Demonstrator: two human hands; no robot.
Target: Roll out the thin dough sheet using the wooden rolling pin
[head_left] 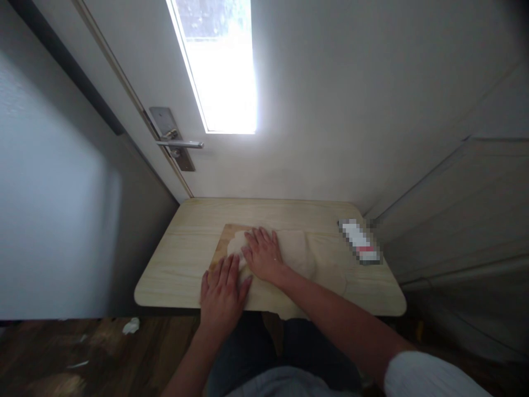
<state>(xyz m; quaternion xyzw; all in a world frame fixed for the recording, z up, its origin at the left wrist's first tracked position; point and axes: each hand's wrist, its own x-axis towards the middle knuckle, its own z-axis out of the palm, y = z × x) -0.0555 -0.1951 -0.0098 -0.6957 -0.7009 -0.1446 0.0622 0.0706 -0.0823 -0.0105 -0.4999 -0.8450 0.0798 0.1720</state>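
A pale, thin sheet that looks like rolled-out dough (pixel 291 248) lies spread over a wooden board (pixel 221 242) and the table around it. Its rim is uneven, and part hangs at the table's front edge. My right hand (pixel 264 256) rests flat on the sheet's left part, fingers stretched out. Nearer to me, my left hand (pixel 223 289) lies palm down at the board's left side, fingers extended and holding nothing. What is under both palms is hidden.
The small light-wood table (pixel 173 264) stands against a white door with a lever handle (pixel 182 144) and a bright window pane (pixel 225 77). A blurred-out white and red object (pixel 359 241) lies at the table's right. White scraps (pixel 131 326) are on the floor.
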